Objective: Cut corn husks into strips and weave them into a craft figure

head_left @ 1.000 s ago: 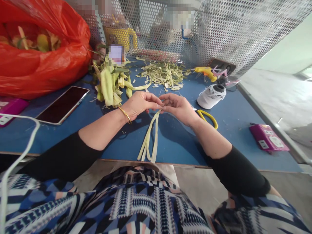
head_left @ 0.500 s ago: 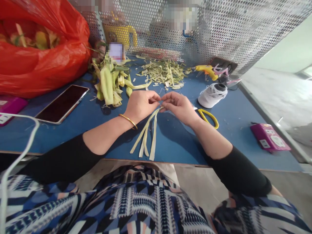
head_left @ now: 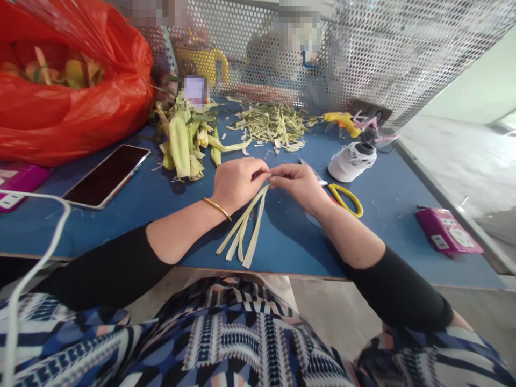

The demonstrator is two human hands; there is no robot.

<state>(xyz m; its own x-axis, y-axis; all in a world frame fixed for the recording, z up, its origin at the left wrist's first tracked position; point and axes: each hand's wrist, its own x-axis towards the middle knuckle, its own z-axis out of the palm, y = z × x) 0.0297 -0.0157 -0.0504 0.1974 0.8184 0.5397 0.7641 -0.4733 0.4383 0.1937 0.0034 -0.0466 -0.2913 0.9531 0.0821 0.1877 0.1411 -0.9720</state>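
Several narrow pale corn husk strips (head_left: pixel 255 236) are gathered at their upper ends and fan out downward over the blue table. My left hand (head_left: pixel 238 185), with a gold bangle at the wrist, pinches near the gathered top. Thumb and fingertips of my right hand (head_left: pixel 300 185) are pressed together at that same spot, touching the left fingertips. What exactly lies between the fingertips is hidden. Scissors with a yellow handle (head_left: pixel 360 205) lie partly behind my right hand. Beyond them stands a spool of white thread (head_left: pixel 347 169).
Whole corn husks (head_left: pixel 180 145) are heaped at back left beside a red plastic bag (head_left: pixel 121 115). Husk scraps (head_left: pixel 274 128) lie at the back, near a yellow glue gun (head_left: pixel 342 121). A phone (head_left: pixel 108 174) lies left, a purple box (head_left: pixel 448 231) right. Perforated metal mesh (head_left: pixel 258 70) stands behind.
My fingers have closed in tighter at the top of the strips, and the right hand has turned slightly. The whole view has shifted a little; more of the scissors' blade shows.
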